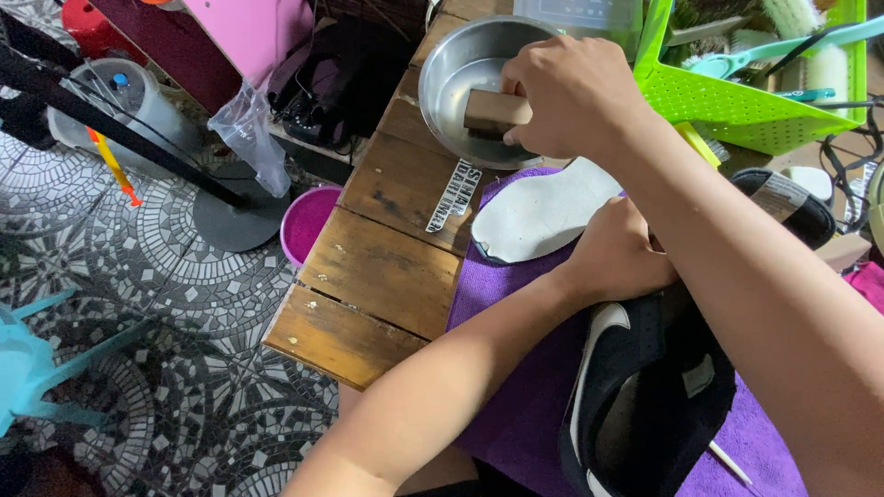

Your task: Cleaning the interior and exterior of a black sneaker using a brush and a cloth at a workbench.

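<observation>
My right hand (571,97) grips a wooden-backed brush (495,112) and holds it down inside a round metal bowl (451,60) at the far end of the wooden table (387,267). My left hand (617,253) rests on the near end of a pale grey shoe insole (539,212), which lies flat on a purple cloth (525,414). A black sneaker with a white stripe (645,396) lies on the cloth close to me, under my right forearm. The brush's bristles are hidden in the bowl.
A bright green plastic basket (727,101) holding brushes stands at the back right. A second black shoe (787,202) lies behind my right arm. Left of the table, on the mosaic floor, are a magenta bucket (308,221), a black stand base (239,216) and a clear water jug (129,101).
</observation>
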